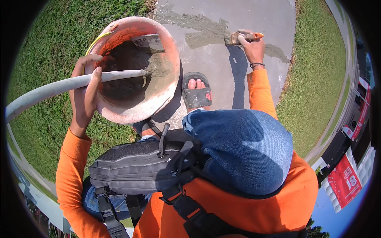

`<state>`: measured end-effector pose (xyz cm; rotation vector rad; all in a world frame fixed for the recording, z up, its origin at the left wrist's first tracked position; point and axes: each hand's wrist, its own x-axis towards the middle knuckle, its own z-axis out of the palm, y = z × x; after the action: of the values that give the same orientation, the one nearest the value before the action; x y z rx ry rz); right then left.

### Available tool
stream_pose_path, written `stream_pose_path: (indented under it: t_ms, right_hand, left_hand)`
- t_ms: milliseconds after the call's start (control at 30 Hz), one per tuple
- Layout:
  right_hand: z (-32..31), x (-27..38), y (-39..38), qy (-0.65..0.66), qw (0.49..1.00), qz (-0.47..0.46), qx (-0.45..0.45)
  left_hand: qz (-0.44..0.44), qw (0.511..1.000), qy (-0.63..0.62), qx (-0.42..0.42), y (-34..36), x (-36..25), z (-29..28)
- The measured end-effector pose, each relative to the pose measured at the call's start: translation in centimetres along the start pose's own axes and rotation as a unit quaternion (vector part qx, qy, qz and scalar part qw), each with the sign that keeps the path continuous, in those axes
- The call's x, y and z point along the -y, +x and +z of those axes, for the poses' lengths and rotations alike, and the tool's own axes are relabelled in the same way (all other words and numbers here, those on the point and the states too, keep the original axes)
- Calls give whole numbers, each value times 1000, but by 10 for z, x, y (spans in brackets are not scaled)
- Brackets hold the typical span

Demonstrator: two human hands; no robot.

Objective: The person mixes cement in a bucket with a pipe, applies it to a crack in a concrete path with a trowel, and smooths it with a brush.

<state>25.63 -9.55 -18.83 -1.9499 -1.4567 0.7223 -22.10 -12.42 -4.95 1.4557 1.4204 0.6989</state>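
My left hand is closed at the left side of a worn reddish bucket, its fingers over the rim. A pale grey pipe crosses that hand under the thumb, and its far end dips into the bucket. Wet grey cement slurry lies inside, with a flat grey piece leaning against the far wall. My right hand grips a paintbrush with an orange-tipped handle. Its bristles touch the concrete path, at the right end of a wet grey streak.
My sandalled foot stands on the path, right of the bucket. Grass borders the path on the left and right. A black bag hangs at my waist beside my bent knee. Red banners stand far right.
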Motion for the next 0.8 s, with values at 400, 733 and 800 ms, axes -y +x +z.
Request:
stream_pose_path:
  t_ms: [400,733,800]
  right_hand:
    - [57,32,3,42,996,-75,6]
    - [28,9,24,129,990,23,-58]
    - [56,36,44,156,986,-37,-47]
  left_hand:
    - [17,1000,-13,8,6,-3,4]
    - [-8,1000,-9,-4,6,-2,6]
    - [1,1000,-6,-1,7,-3,6]
